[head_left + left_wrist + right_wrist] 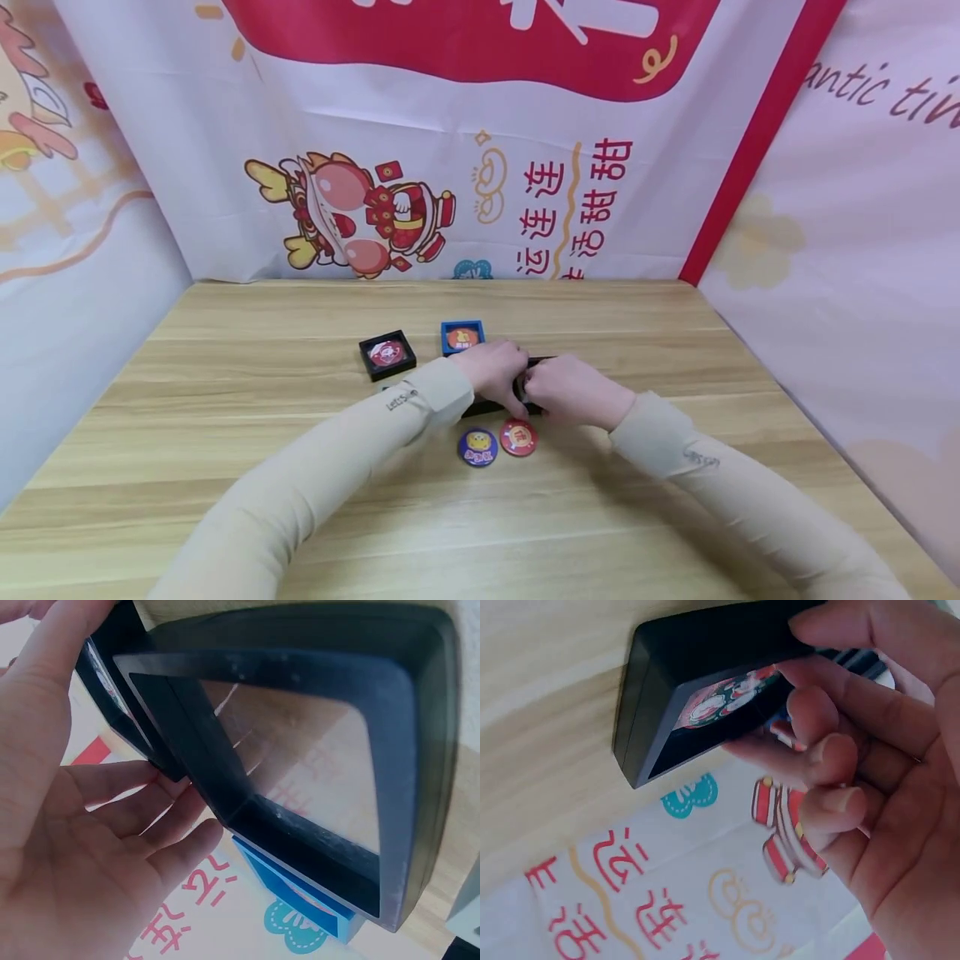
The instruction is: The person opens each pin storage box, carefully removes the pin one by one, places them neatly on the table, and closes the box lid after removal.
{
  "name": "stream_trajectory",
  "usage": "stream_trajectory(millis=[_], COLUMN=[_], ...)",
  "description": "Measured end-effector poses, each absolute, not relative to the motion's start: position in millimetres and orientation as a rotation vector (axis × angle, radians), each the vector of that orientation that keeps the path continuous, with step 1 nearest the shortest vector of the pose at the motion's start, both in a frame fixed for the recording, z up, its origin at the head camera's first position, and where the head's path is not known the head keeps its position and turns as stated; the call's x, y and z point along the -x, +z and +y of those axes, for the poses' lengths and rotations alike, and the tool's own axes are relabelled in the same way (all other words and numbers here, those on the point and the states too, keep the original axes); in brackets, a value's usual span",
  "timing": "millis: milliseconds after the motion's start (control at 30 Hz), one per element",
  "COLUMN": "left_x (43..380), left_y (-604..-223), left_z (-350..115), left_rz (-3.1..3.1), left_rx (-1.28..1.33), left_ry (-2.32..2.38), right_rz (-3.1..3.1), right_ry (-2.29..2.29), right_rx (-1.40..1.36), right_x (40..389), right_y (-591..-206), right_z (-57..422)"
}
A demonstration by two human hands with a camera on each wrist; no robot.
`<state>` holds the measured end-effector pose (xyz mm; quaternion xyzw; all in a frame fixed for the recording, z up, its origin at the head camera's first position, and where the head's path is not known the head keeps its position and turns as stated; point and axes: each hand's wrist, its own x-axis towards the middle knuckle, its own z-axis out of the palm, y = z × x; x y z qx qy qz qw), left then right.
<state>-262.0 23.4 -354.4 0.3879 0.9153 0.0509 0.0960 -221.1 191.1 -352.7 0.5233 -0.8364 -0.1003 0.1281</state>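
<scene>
In the middle of the table both hands work at a black display frame [697,649], which has a red and dark green badge [720,705] behind its window. My left hand [495,373] holds this frame's side between thumb and fingers. With thumb and bent fingers my right hand [577,390] pinches its edge. Beside the left hand stands another black frame [394,772], with a see-through window and no badge visible in it. The hands hide much of both frames in the head view.
A blue badge [477,447] and a red badge [519,437] lie in front of the hands. Behind stand a blue frame [462,337] with an orange badge and a black frame [387,356] with a red one. A printed cloth [420,108] hangs behind the table.
</scene>
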Motion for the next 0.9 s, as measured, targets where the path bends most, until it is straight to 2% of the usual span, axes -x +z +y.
stream_trajectory(millis=[300, 600, 900], left_x=[263, 266, 266], left_y=[-355, -356, -357], left_z=[24, 28, 24], left_rz=[2.745, 2.777, 2.767], left_rx=[-1.142, -1.259, -1.278], left_ry=[0.106, -0.074, -0.04], right_rz=[-2.261, -2.096, -2.026], right_ry=[-0.51, -0.761, -0.887], right_rx=[-1.567, -1.526, -1.575], right_x=[221, 217, 218], right_y=[-356, -364, -363], right_z=[181, 174, 171])
